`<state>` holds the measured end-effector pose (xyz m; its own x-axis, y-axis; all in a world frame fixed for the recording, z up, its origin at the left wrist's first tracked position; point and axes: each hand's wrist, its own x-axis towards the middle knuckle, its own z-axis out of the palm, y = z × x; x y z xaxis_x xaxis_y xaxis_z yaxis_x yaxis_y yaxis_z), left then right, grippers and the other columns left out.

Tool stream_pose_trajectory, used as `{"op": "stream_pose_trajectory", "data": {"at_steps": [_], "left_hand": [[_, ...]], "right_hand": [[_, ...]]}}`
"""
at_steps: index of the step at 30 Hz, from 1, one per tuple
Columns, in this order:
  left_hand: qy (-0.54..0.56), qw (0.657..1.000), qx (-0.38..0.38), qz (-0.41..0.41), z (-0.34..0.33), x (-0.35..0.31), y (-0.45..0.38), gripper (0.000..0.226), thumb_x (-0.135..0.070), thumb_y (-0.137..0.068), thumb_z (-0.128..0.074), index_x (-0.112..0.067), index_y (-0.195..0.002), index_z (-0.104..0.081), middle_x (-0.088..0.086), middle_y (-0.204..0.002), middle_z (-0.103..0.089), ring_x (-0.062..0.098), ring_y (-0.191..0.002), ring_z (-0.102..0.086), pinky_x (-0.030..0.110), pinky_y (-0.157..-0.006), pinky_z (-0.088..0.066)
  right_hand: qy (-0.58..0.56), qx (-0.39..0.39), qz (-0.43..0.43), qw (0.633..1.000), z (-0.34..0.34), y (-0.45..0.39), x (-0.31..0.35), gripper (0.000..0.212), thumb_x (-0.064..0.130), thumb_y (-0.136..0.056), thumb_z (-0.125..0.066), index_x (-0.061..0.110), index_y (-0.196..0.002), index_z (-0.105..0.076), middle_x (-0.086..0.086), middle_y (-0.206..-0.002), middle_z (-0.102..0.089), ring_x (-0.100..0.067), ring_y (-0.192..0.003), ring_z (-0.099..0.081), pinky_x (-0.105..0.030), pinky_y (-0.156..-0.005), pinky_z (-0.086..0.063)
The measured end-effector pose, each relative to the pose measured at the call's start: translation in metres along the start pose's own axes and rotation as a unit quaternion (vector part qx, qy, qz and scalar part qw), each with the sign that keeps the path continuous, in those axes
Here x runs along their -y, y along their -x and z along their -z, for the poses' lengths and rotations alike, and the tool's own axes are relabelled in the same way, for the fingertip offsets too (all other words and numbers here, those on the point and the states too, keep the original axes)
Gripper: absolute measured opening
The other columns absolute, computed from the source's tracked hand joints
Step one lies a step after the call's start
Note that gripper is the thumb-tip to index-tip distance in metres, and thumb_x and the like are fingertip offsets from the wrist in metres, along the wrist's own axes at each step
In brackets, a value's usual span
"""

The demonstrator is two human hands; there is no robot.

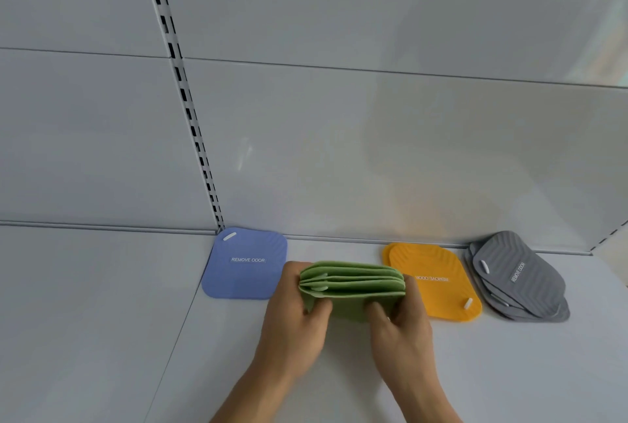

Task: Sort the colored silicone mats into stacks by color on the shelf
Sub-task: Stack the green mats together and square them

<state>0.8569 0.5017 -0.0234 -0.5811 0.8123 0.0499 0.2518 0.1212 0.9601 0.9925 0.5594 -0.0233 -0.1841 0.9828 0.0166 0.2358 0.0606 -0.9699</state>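
Nearly done: my left hand [295,317] and right hand [397,320] grip the bunch of green ribbed silicone mats [353,286] at centre frame, not yet laid on the white shelf [102,320]; the blue square mat [244,264], orange mat pile [435,281] and grey mat pile [516,276] already lie sorted.

Both forearms run out past the bottom edge, so nothing above the wrists shows. The left hand [295,317] and right hand [399,320] cover the near part of the green mats [353,281]; their exact count cannot be told from the fanned edges. The lower mats of the grey stack [516,278], far right of the right hand, are mostly hidden under the top one. The right hand overlaps the near-left edge of the orange mats [438,280].
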Motion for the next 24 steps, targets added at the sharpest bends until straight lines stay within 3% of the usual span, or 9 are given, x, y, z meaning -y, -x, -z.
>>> {"op": "stream_pose_trajectory", "data": {"at_steps": [6, 8, 11, 16, 20, 24], "left_hand": [[0.08, 0.996, 0.003, 0.028, -0.005, -0.005, -0.003, 0.032, 0.004, -0.093, -0.059, -0.025, -0.107, -0.058, -0.006, -0.101, -0.071, 0.008, -0.097, -0.066, 0.015, -0.079, -0.049], [0.107, 0.994, 0.005, 0.033, -0.005, -0.009, -0.003, 0.03, 0.002, -0.096, -0.058, -0.025, -0.108, -0.062, -0.008, -0.102, -0.073, 0.007, -0.101, -0.067, 0.013, -0.08, -0.049], [0.132, 0.991, 0.002, 0.032, -0.006, -0.011, -0.002, 0.025, 0.0, -0.099, -0.057, -0.022, -0.11, -0.063, -0.008, -0.104, -0.073, 0.004, -0.102, -0.067, 0.011, -0.081, -0.047], [0.109, 0.993, 0.008, 0.035, -0.008, -0.004, -0.003, 0.024, 0.0, -0.1, -0.055, -0.023, -0.106, -0.06, -0.009, -0.101, -0.071, 0.002, -0.099, -0.065, 0.011, -0.079, -0.044], [0.097, 0.994, 0.025, 0.034, -0.007, -0.001, -0.008, 0.022, -0.001, -0.101, -0.053, -0.02, -0.109, -0.058, -0.009, -0.102, -0.071, 0.004, -0.101, -0.065, 0.012, -0.082, -0.046], [0.004, 1.0, 0.027, 0.014, -0.002, 0.002, -0.021, 0.01, -0.009, -0.103, -0.054, -0.019, -0.106, -0.054, -0.003, -0.096, -0.068, 0.013, -0.089, -0.063, 0.025, -0.078, -0.047]], "right_hand": [[-0.025, 0.015, 0.001, 1.0, -0.004, 0.0, -0.001, 0.033, -0.01, -0.089, -0.052, 0.02, -0.102, -0.056, 0.013, -0.087, -0.067, -0.002, -0.079, -0.061, -0.026, -0.071, -0.048], [-0.035, 0.019, 0.005, 0.999, -0.004, 0.001, 0.0, 0.033, -0.012, -0.091, -0.047, 0.017, -0.104, -0.055, 0.011, -0.087, -0.065, 0.0, -0.077, -0.058, -0.017, -0.068, -0.048], [-0.047, 0.017, 0.008, 0.999, -0.006, -0.001, 0.0, 0.034, -0.012, -0.092, -0.044, 0.016, -0.108, -0.055, 0.012, -0.088, -0.065, -0.001, -0.08, -0.059, -0.015, -0.07, -0.048], [-0.039, 0.006, -0.008, 0.999, -0.007, -0.004, -0.008, 0.031, -0.008, -0.094, -0.047, 0.019, -0.104, -0.056, 0.011, -0.088, -0.066, 0.001, -0.08, -0.06, -0.026, -0.073, -0.047], [-0.011, 0.007, 0.001, 1.0, -0.008, -0.009, -0.007, 0.028, -0.006, -0.094, -0.049, 0.02, -0.102, -0.055, 0.004, -0.088, -0.066, -0.001, -0.08, -0.06, -0.027, -0.072, -0.048], [0.08, 0.007, 0.023, 0.997, -0.005, -0.027, -0.009, 0.022, 0.003, -0.091, -0.056, 0.025, -0.094, -0.054, 0.002, -0.082, -0.064, -0.013, -0.075, -0.058, -0.043, -0.069, -0.05]]}}
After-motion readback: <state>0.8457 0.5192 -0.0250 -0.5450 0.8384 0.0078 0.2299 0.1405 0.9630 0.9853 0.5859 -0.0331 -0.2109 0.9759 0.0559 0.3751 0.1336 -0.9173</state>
